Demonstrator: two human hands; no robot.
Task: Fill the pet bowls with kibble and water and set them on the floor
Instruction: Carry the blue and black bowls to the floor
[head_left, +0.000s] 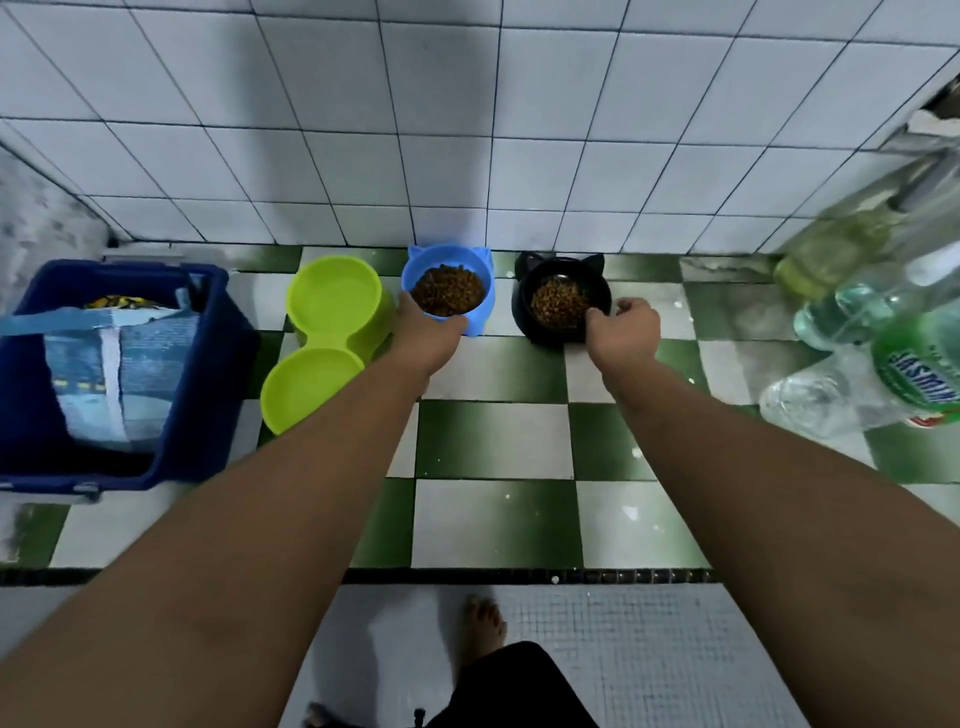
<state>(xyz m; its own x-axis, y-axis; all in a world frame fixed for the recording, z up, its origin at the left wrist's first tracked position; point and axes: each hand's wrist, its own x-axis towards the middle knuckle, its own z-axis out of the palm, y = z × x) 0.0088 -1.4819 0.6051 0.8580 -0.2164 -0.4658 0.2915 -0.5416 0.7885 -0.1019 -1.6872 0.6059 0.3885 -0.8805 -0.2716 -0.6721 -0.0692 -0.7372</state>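
Note:
A blue cat-eared bowl (478, 275) full of brown kibble stands on the checkered surface by the tiled wall. My left hand (423, 325) grips its near left rim. Right of it a black cat-eared bowl (597, 288), also holding kibble, stands by the wall. My right hand (621, 327) pinches its near right rim, fingers curled over the edge. To the left lies a lime green double bowl (322, 338); its far well seems to hold clear water, the near well looks bare.
A dark blue bin (31, 374) at the left holds an opened kibble bag (124, 364). Clear plastic bottles (857, 358), one with a green label, crowd the right side. A black ledge edge (467, 576) runs across, with my bare foot (485, 629) below it.

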